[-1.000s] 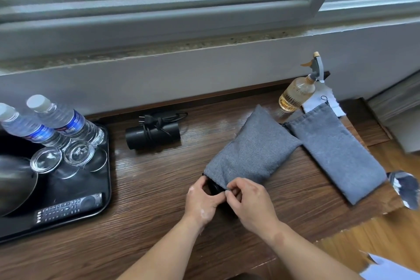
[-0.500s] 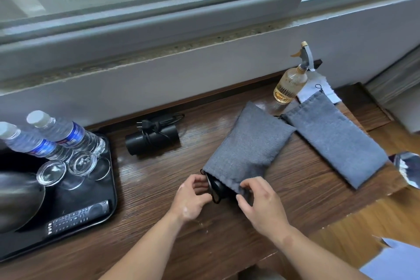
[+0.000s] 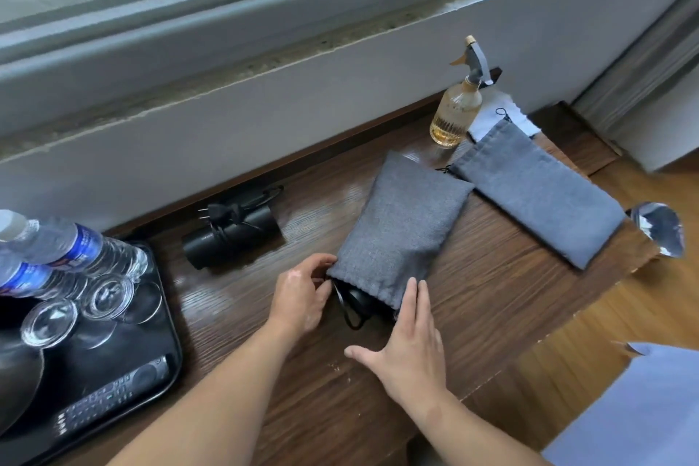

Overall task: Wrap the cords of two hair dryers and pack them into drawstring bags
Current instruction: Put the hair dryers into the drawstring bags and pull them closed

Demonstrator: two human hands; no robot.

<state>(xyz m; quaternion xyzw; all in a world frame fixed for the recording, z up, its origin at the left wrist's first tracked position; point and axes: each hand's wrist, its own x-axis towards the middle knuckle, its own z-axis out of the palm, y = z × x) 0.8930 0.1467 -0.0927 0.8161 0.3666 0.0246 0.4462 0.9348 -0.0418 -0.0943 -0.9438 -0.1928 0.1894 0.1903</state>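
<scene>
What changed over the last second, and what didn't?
The right hand let go of the mouth of the filled bag and lies open, fingertips against its hem. The left hand shifted to the mouth's left corner and holds it. The wrapped hair dryer and the flat bag stayed put.

The near bag (image 3: 401, 231) is mid-grey with a fine woven fleck; its drawstring (image 3: 350, 316) is black. The far bag (image 3: 537, 197) is a bluer grey in the same weave. The dryer (image 3: 232, 242) and its cord (image 3: 242, 208) are black. The bench (image 3: 472, 314) is dark brown with streaky wood grain. The tray (image 3: 113, 363) is glossy black, and the bottles (image 3: 75, 250) are clear with blue labels. The sprayer (image 3: 455, 117) is ribbed amber glass with a grey head. The floor (image 3: 605, 333) is honey-coloured wood.
</scene>
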